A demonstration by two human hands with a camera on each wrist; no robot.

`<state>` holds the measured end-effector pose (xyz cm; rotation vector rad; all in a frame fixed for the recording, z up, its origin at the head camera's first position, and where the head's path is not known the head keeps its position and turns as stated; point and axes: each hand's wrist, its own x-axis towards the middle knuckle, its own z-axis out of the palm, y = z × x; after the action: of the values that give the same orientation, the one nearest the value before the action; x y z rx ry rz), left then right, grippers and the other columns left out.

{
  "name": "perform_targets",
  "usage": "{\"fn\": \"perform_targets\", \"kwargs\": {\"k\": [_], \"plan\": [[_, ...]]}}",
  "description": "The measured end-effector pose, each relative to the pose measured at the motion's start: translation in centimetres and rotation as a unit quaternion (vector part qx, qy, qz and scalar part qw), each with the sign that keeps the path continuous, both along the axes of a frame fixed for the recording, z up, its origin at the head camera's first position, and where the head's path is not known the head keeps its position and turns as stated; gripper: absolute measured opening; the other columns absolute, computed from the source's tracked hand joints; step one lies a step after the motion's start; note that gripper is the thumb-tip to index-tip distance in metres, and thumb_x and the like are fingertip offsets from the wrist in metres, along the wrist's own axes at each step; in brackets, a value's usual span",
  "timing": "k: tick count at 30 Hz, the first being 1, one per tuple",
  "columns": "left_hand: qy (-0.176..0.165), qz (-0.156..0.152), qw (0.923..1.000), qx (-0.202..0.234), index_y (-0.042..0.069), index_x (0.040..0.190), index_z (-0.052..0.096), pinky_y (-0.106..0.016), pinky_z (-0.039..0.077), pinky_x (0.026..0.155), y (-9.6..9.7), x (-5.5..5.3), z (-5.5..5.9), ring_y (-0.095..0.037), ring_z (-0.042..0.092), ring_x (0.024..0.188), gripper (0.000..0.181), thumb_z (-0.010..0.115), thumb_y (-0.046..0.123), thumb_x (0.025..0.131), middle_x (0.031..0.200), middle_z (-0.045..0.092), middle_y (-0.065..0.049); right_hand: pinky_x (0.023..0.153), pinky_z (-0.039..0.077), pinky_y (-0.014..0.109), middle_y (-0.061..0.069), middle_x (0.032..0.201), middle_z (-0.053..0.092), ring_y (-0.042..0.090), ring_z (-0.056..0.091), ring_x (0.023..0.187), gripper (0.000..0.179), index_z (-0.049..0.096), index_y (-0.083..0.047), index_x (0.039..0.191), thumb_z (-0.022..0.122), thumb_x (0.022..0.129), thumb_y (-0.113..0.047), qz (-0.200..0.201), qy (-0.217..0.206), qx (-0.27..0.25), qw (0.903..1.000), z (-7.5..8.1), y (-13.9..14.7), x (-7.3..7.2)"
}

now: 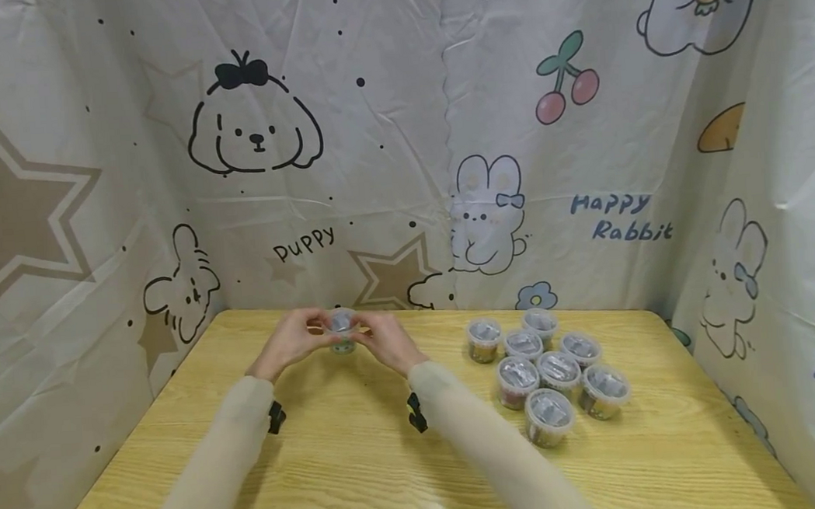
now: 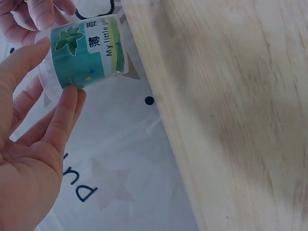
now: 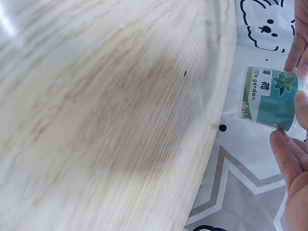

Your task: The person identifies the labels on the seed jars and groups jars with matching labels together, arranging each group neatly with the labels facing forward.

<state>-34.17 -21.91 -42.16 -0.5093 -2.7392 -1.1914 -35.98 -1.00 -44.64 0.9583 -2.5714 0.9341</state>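
At the far left part of the table, both hands hold a small clear plastic tub with a lid. Its green label, printed with mint leaves and "My little garden", shows in the left wrist view on the tub. My left hand grips the tub's left side near the lid, thumb and fingers around the rim. From the right, my right hand pinches the same rim. In the right wrist view the right hand's fingers touch the tub close to its lid end.
Several similar lidded tubs stand grouped on the right side of the wooden table. A printed cloth with cartoon animals hangs behind the table and along both sides. Each wrist wears a black strap piece.
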Motion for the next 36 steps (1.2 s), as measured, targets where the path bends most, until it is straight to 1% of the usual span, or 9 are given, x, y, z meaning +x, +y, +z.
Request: {"fn": "perform_targets", "kwargs": {"k": [4,7,11,14,18,20,27,31,36], "plan": [[-0.008,0.016,0.9998,0.005,0.007,0.097,0.068,-0.049,0.053,0.094,-0.4,-0.2,-0.1,-0.037,0.064,0.111,0.023,0.080,0.021,0.083,0.112,0.068,-0.015,0.078,0.056,0.024,0.005,0.112,0.073,0.016,0.070,0.094,0.021,0.069,-0.011,0.109,0.068,0.092,-0.024,-0.024,0.002,0.017,0.9996,0.1,-1.2,-0.3],[-0.004,0.032,0.9995,-0.003,0.006,0.094,0.067,-0.049,0.054,0.092,-0.8,-0.5,-0.6,-0.036,0.065,0.108,0.024,0.082,0.021,0.081,0.108,0.069,-0.015,0.077,0.056,0.023,0.004,0.110,0.073,0.015,0.070,0.093,0.017,0.071,-0.012,0.107,0.069,0.092,-0.020,-0.042,0.003,0.030,0.9987,-0.1,-2.0,-0.3],[0.011,0.045,0.9986,-0.026,0.007,0.090,0.067,-0.046,0.055,0.086,-1.1,-0.9,-1.6,-0.030,0.067,0.097,0.025,0.083,0.022,0.079,0.098,0.070,-0.012,0.081,0.057,0.026,0.005,0.112,0.073,0.018,0.071,0.097,0.017,0.072,-0.011,0.110,0.067,0.093,-0.012,-0.057,-0.033,0.039,0.9971,-0.2,-2.7,-0.1],[0.016,0.051,0.9979,-0.038,0.007,0.087,0.067,-0.044,0.055,0.083,-1.3,-1.3,-2.1,-0.026,0.066,0.092,0.023,0.083,0.022,0.079,0.093,0.070,-0.009,0.085,0.057,0.028,0.007,0.116,0.072,0.021,0.070,0.102,0.024,0.071,-0.009,0.114,0.065,0.092,-0.003,-0.059,-0.068,0.044,0.9949,-0.2,-2.9,0.0],[0.008,0.064,0.9968,-0.046,0.009,0.085,0.066,-0.045,0.055,0.086,-1.4,-1.6,-2.5,-0.028,0.067,0.096,0.023,0.083,0.023,0.080,0.092,0.071,-0.007,0.092,0.055,0.032,0.008,0.127,0.067,0.024,0.067,0.111,0.038,0.067,-0.009,0.124,0.061,0.091,0.007,-0.049,-0.112,0.065,0.9904,0.1,-3.2,-0.2],[-0.001,0.070,0.9965,-0.046,0.009,0.086,0.066,-0.046,0.054,0.087,-1.4,-1.7,-2.5,-0.030,0.067,0.099,0.023,0.082,0.024,0.080,0.094,0.071,-0.008,0.098,0.052,0.035,0.007,0.132,0.063,0.025,0.064,0.117,0.041,0.063,-0.010,0.129,0.059,0.092,0.007,-0.042,-0.127,0.082,0.9877,0.3,-3.3,-0.3],[-0.019,0.076,0.9959,-0.045,0.008,0.093,0.068,-0.047,0.053,0.090,-1.6,-1.8,-2.6,-0.030,0.066,0.101,0.023,0.081,0.024,0.082,0.099,0.071,-0.011,0.112,0.039,0.043,0.015,0.149,0.047,0.031,0.045,0.137,0.051,0.052,-0.008,0.141,0.053,0.093,0.008,-0.014,-0.148,0.116,0.9821,0.4,-3.2,-0.3],[-0.020,0.076,0.9960,-0.042,0.007,0.094,0.068,-0.048,0.053,0.091,-1.6,-1.9,-2.8,-0.031,0.066,0.102,0.023,0.080,0.024,0.083,0.099,0.070,-0.011,0.115,0.034,0.045,0.021,0.156,0.032,0.035,0.037,0.142,0.056,0.044,-0.007,0.147,0.050,0.093,0.009,0.001,-0.163,0.113,0.9802,0.3,-3.0,0.0],[-0.022,0.080,0.9957,-0.040,0.006,0.095,0.068,-0.049,0.052,0.093,-1.8,-2.2,-3.0,-0.033,0.066,0.104,0.023,0.079,0.023,0.084,0.099,0.070,-0.011,0.115,0.035,0.043,0.019,0.161,0.021,0.034,0.037,0.142,0.062,0.032,-0.008,0.153,0.050,0.096,0.006,0.009,-0.188,0.123,0.9743,0.2,-3.0,0.1]]}}
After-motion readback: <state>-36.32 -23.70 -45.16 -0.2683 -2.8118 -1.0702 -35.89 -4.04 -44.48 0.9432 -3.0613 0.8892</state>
